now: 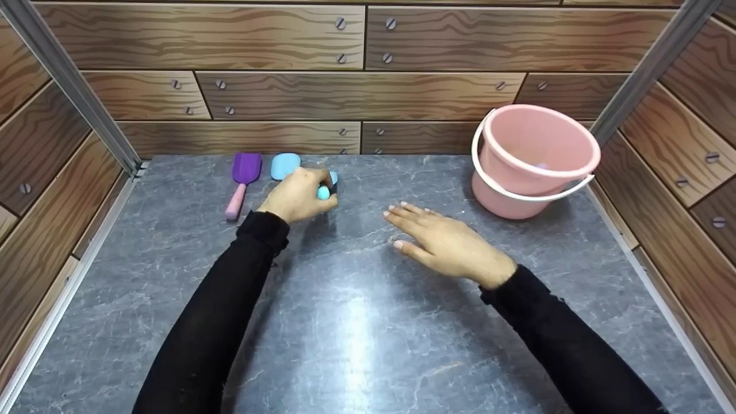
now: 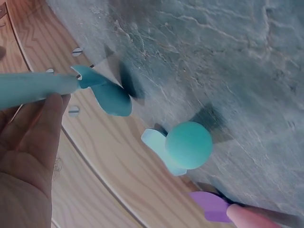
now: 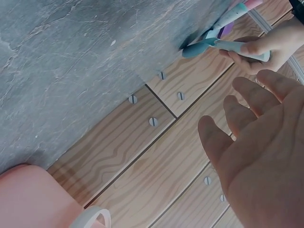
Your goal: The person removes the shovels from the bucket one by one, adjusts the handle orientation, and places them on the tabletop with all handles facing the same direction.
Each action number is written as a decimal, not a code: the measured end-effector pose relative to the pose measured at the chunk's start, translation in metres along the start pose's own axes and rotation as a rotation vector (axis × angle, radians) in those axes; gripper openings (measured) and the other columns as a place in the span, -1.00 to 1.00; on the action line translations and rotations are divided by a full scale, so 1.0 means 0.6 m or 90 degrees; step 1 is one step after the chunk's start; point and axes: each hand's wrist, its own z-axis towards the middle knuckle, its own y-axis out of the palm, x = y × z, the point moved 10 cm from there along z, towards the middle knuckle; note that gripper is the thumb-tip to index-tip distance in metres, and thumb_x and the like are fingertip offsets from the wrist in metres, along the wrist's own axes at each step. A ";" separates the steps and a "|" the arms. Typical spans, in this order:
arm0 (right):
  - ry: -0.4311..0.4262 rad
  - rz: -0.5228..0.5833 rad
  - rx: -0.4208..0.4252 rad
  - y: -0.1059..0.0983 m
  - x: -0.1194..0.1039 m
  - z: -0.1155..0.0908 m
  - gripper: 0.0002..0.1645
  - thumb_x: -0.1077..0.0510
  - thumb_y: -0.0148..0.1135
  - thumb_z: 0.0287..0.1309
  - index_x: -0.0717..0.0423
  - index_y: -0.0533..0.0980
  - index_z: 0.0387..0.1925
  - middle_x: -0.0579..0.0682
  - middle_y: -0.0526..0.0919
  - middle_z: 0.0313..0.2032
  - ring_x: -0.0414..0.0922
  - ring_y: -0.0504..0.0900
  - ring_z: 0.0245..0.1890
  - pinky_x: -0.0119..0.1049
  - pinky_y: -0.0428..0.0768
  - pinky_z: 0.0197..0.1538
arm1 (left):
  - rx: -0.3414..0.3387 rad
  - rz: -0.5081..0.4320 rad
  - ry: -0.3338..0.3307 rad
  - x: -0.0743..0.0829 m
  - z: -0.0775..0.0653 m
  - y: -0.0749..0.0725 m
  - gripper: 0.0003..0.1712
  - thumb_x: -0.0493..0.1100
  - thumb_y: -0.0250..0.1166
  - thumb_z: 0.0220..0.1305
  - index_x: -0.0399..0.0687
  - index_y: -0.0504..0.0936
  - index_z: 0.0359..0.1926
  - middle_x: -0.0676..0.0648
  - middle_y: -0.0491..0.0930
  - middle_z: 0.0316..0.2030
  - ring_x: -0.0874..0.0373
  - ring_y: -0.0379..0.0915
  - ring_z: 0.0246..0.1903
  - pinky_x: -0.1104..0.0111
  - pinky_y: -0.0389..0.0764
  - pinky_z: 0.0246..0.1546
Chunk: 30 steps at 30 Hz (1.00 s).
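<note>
My left hand (image 1: pixel 299 192) grips a toy shovel by its light blue handle (image 2: pixel 38 88). Its teal blade (image 2: pixel 111 97) points down close to the grey tabletop, near the back wall. Beside it, a second toy shovel has a light blue blade (image 1: pixel 286 165) and a round-ended teal handle (image 2: pixel 189 145), mostly covered by my left hand in the head view. Farther left lies a purple toy shovel (image 1: pixel 246 168) with a pink handle (image 1: pixel 236 201). Over the middle right of the table, my right hand (image 1: pixel 448 244) is palm down with fingers extended, holding nothing.
A pink bucket (image 1: pixel 512 201) with a white handle (image 1: pixel 517 196) stands at the back right; a small pale purple thing (image 1: pixel 541 165) shows inside. Wood-patterned walls (image 1: pixel 287 95) enclose the grey table (image 1: pixel 356 345) at the back and both sides.
</note>
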 end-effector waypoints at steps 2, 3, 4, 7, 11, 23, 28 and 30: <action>0.000 0.001 -0.005 0.001 0.000 -0.001 -0.16 -0.30 0.01 0.88 -0.01 0.28 0.88 0.09 0.37 0.83 0.18 0.26 0.89 0.30 0.31 0.90 | -0.011 0.008 0.006 0.002 -0.002 0.004 -0.62 -0.05 0.45 0.41 -0.21 0.82 0.08 -0.18 0.88 -0.09 0.01 0.75 -0.15 0.06 0.93 0.03; 0.001 0.002 -0.007 0.003 0.000 -0.002 -0.16 -0.30 0.01 0.88 -0.01 0.27 0.88 0.09 0.37 0.83 0.18 0.26 0.89 0.30 0.31 0.90 | -0.016 0.015 0.007 0.002 -0.003 0.006 -0.60 -0.04 0.46 0.38 -0.21 0.83 0.09 -0.17 0.87 -0.09 0.01 0.73 -0.16 0.06 0.93 0.01; 0.001 0.004 -0.009 0.004 0.000 -0.002 -0.15 -0.30 0.00 0.88 -0.01 0.27 0.88 0.09 0.36 0.83 0.18 0.26 0.89 0.30 0.31 0.90 | -0.024 0.023 0.006 0.002 -0.004 0.008 -0.57 -0.03 0.46 0.36 -0.21 0.83 0.10 -0.17 0.87 -0.09 0.01 0.73 -0.17 0.05 0.93 0.00; 0.001 0.010 -0.015 0.005 0.000 -0.002 -0.15 -0.31 -0.01 0.88 -0.02 0.26 0.88 0.08 0.35 0.84 0.19 0.25 0.89 0.30 0.30 0.90 | -0.053 0.050 0.001 0.002 -0.006 0.015 -0.50 0.00 0.48 0.32 -0.21 0.85 0.15 -0.17 0.88 -0.05 -0.03 0.74 -0.13 0.01 0.92 0.03; 0.002 0.018 -0.016 0.005 -0.001 -0.003 -0.16 -0.31 -0.01 0.88 -0.03 0.26 0.88 0.07 0.34 0.84 0.18 0.24 0.89 0.30 0.29 0.91 | -0.085 0.088 -0.011 0.002 -0.008 0.024 -0.46 0.02 0.51 0.32 -0.21 0.87 0.20 -0.21 0.90 0.07 -0.10 0.81 -0.03 -0.10 0.93 0.12; 0.007 0.028 -0.025 0.007 0.001 -0.001 -0.15 -0.32 -0.02 0.88 -0.03 0.26 0.88 0.06 0.32 0.85 0.17 0.23 0.90 0.29 0.28 0.91 | -0.135 0.178 -0.021 -0.012 0.017 0.057 -0.68 -0.08 0.50 0.35 -0.01 0.53 -0.44 0.07 0.43 -0.49 0.06 0.42 -0.42 0.10 0.67 -0.31; 0.006 0.028 -0.028 0.008 0.001 0.001 -0.16 -0.32 -0.02 0.88 -0.03 0.27 0.88 0.06 0.33 0.85 0.16 0.22 0.90 0.29 0.28 0.91 | -0.127 0.195 -0.031 -0.021 0.030 0.060 -0.70 -0.10 0.53 0.35 -0.07 0.58 -0.39 -0.06 0.63 -0.36 -0.07 0.62 -0.28 -0.11 0.89 -0.04; 0.007 0.029 -0.031 0.008 0.002 0.001 -0.16 -0.32 -0.02 0.88 -0.04 0.27 0.88 0.06 0.33 0.85 0.15 0.22 0.90 0.29 0.29 0.91 | -0.129 0.202 -0.034 -0.024 0.035 0.064 -0.72 -0.11 0.52 0.37 -0.12 0.62 -0.36 -0.13 0.72 -0.30 -0.14 0.72 -0.22 -0.16 0.90 0.05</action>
